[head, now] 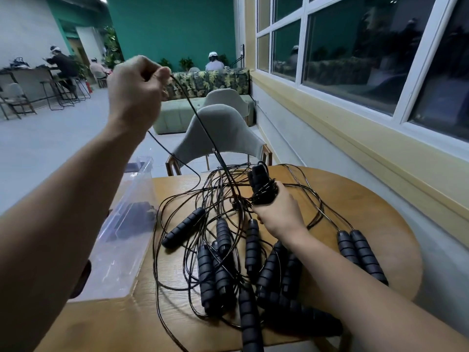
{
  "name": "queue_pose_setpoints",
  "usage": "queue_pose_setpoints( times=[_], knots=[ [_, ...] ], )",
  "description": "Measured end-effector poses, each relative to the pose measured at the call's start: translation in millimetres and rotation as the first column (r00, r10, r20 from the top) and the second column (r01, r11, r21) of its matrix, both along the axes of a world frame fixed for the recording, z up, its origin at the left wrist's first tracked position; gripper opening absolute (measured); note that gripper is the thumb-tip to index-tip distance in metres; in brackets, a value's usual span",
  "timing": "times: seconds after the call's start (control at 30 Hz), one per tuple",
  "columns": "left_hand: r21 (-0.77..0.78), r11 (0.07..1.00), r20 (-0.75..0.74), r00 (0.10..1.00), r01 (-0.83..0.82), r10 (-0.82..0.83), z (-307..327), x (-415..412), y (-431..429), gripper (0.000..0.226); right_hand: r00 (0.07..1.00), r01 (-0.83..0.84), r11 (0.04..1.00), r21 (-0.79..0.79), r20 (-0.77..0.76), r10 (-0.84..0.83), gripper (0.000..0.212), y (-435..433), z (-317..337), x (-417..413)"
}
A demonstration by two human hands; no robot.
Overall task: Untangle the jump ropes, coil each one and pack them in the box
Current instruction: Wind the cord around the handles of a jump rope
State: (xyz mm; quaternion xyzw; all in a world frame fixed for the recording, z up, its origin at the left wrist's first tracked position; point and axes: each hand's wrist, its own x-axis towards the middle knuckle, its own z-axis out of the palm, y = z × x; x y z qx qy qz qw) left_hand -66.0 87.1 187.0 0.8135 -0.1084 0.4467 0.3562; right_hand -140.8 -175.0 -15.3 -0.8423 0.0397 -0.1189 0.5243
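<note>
Several black jump ropes [223, 255] lie tangled on the round wooden table [355, 207], their ribbed foam handles spread across the middle and front. My left hand [137, 90] is raised high above the table and pinches a thin black cord [200, 120] that runs taut down into the tangle. Over the pile, my right hand [276, 212] grips a pair of black handles [261, 184] with cord wound around them. A clear plastic box [121, 224] sits at the table's left edge with a dark bundle inside.
A grey upholstered chair [218, 133] stands just beyond the table's far edge. A wall with a yellow sill and large windows [355, 54] runs along the right. Other people sit at tables far back in the room.
</note>
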Motion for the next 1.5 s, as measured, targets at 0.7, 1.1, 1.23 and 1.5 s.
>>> queue_pose_setpoints(
  times=[0.7,1.1,1.23,1.5],
  knots=[
    [0.478,0.733,-0.626,0.773,0.484,-0.102,-99,-19,-102,0.039,1.0,-0.016,0.998,-0.061,-0.012,0.016,0.026,12,-8,-1],
    [0.741,0.549,-0.522,0.845,0.387,0.11,-115,-16,-94,0.061,1.0,0.017,1.0,0.023,0.01,-0.017,0.027,3,-8,1],
    [0.73,0.61,-0.431,0.9,0.309,0.06,-112,-21,-89,0.055,0.998,0.052,0.997,0.058,-0.029,-0.05,0.032,0,-7,5],
    [0.733,0.418,-0.601,0.799,0.538,0.026,-107,-33,-84,0.019,0.999,0.051,0.992,0.116,0.001,-0.051,0.039,-4,-4,7]
  ],
)
